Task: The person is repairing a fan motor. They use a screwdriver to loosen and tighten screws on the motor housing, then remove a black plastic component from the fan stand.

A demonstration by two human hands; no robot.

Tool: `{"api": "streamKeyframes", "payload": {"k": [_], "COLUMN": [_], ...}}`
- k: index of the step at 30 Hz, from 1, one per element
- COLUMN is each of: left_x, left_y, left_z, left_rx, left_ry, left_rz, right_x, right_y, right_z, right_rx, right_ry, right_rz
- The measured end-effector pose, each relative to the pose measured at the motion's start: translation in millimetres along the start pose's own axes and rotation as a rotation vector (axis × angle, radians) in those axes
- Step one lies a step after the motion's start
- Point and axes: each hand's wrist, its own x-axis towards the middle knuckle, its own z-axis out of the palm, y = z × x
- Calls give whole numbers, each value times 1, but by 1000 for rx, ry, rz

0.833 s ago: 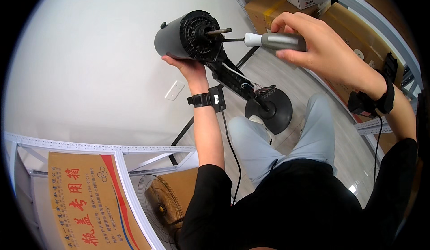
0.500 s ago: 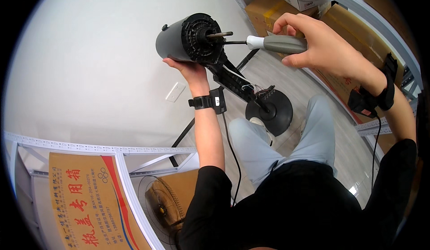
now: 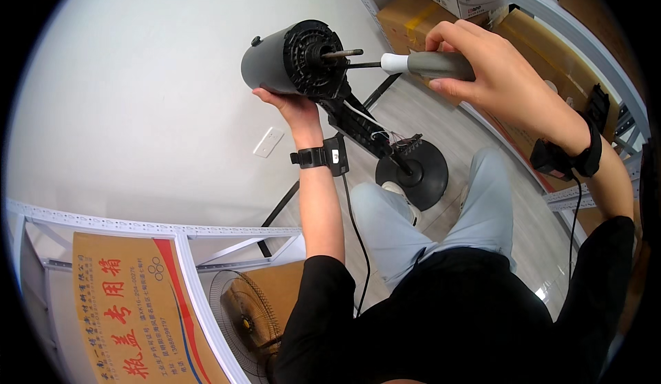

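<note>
A black cylindrical fan motor housing [image 3: 268,64] tops a black stand, its metal shaft [image 3: 340,54] sticking out to the right. My left hand [image 3: 292,108] grips the housing from underneath. My right hand [image 3: 482,74] holds a grey-and-white screwdriver [image 3: 441,65], its dark blade reaching horizontally into the housing's toothed end face, just below the shaft; the tip is hidden. Below the housing, the stand's column [image 3: 352,122] has loose wires [image 3: 382,135] and runs down to a round black base [image 3: 427,191] on the floor.
A white wall [image 3: 151,88] with a socket plate [image 3: 268,141] is ahead. A metal shelf [image 3: 103,219] with a cardboard box [image 3: 117,294] and wire fan guard [image 3: 244,318] stands at left. More shelving [image 3: 623,53] holds boxes [image 3: 406,12] at right. My legs [image 3: 385,225] flank the base.
The housing, my left hand and the screwdriver have shifted slightly right and down. My right hand's fingers have shifted slightly on the handle, with the blade still at the end face.
</note>
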Motion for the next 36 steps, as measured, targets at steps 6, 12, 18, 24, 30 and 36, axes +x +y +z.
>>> {"api": "streamKeyframes", "payload": {"k": [6,12,18,24,30,36], "left_x": [-3,-2,-4,-4,-6,-5], "left_y": [5,1,6,5,9,6], "left_z": [1,0,3,6,8,9], "left_rx": [29,6,33,42,44,38], "left_ry": [8,-10,-18,-22,-7,-7], "left_rz": [17,-10,26,48,42,46], "right_x": [30,-3,27,5,-1,27], "right_y": [-24,-15,-15,-18,-15,-7], "right_z": [-25,-3,-20,-7,7,-15], "right_rx": [503,-213,500,46,-171,635], "right_ry": [-553,-113,-503,-184,38,-528], "right_rz": [897,-49,906,114,-119,970]}}
